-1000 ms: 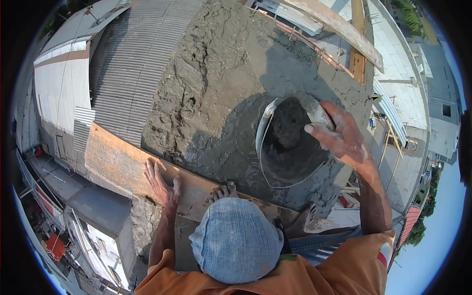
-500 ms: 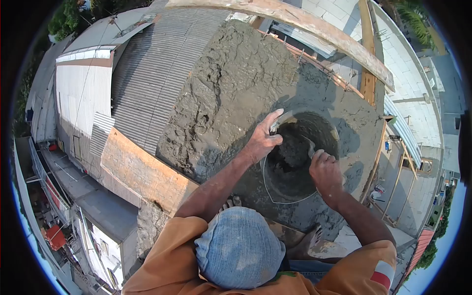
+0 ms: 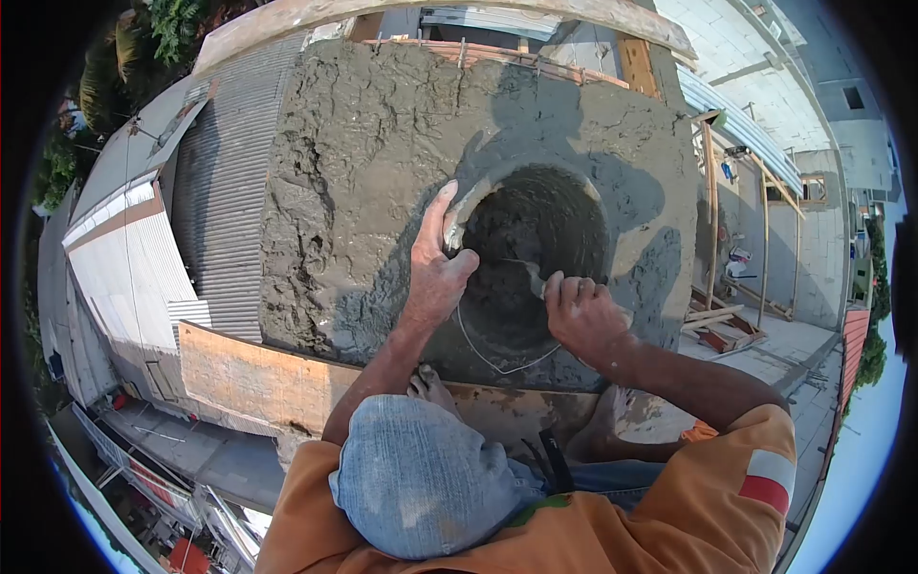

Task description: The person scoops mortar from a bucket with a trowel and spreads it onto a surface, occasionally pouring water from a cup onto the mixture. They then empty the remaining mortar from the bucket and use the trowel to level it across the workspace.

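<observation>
A round bucket (image 3: 577, 212) smeared with grey cement stands on wet concrete, its mouth facing up. Its wire handle (image 3: 471, 346) hangs down over the near side. My left hand (image 3: 440, 263) grips the left rim, thumb toward the inside and fingers along the outer edge. In my right hand (image 3: 585, 314) is a trowel, fist closed around its handle. The trowel's metal neck (image 3: 537, 280) reaches into the bucket; its blade is hard to make out against the dark, wet cement mix (image 3: 507, 239) inside.
Fresh concrete (image 3: 373, 134) surrounds the bucket, rough on the left and smoother on the right. A board (image 3: 258, 373) edges the near left side, beside corrugated roofing (image 3: 225, 191). Rebar (image 3: 462, 53) and a long plank (image 3: 316, 21) lie at the far side. Bare feet (image 3: 602, 421) are near the bucket.
The view has turned, so the bucket and both hands appear farther left and higher. My left hand remains on the rim, and my right hand still holds the trowel in the bucket.
</observation>
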A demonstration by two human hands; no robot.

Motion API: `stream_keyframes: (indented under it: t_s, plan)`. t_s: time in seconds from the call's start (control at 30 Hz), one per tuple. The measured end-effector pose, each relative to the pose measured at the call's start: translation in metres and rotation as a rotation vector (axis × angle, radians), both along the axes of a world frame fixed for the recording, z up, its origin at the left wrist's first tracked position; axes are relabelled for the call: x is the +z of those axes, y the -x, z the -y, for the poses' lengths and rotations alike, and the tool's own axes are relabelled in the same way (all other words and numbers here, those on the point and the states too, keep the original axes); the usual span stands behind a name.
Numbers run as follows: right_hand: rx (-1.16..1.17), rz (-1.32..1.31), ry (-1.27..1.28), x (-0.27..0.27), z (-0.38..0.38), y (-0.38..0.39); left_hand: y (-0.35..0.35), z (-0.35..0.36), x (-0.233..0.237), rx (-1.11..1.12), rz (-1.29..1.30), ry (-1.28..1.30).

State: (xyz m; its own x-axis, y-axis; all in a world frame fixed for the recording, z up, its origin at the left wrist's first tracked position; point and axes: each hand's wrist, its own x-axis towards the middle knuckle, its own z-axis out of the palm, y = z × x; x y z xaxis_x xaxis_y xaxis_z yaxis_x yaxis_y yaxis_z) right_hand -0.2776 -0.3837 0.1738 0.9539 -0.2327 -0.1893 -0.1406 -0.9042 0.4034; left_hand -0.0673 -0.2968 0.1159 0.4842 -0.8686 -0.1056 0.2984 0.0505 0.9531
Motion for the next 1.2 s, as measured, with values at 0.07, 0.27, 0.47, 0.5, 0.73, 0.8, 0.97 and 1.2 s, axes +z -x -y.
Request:
stream_keyframes:
  t_s: [0.07,0.27,0.47,0.5,0.73,0.8,0.97,1.2]
  plan:
    - [0.021,-0.063,-0.102,0.017,-0.005,0.015,0.006,-0.003,0.007,-0.030,-0.097,-0.013]
    - [-0.298,-0.073,0.014,0.029,0.042,0.032,0.038,-0.004,0.017,-0.084,0.128,-0.010]
    - [-0.325,-0.111,-0.172,-0.021,0.018,0.072,0.052,-0.007,0.010,-0.071,0.248,0.056]
    - [-0.333,-0.109,-0.177,-0.021,0.010,0.075,0.054,-0.009,0.008,-0.080,0.250,0.053]
    - [-0.559,-0.109,-0.858,-0.015,-0.007,0.063,0.060,-0.008,0.005,-0.115,0.352,0.106]
    - [-0.624,-0.095,-0.984,-0.018,-0.009,0.058,0.059,-0.013,0.005,-0.118,0.375,0.116]
    - [-0.731,0.042,-1.268,-0.023,-0.010,0.051,0.057,-0.020,0.003,-0.030,0.256,0.067]
    - [-0.840,0.028,-1.376,0.004,-0.001,0.036,0.036,-0.025,-0.001,0.089,0.047,0.014]
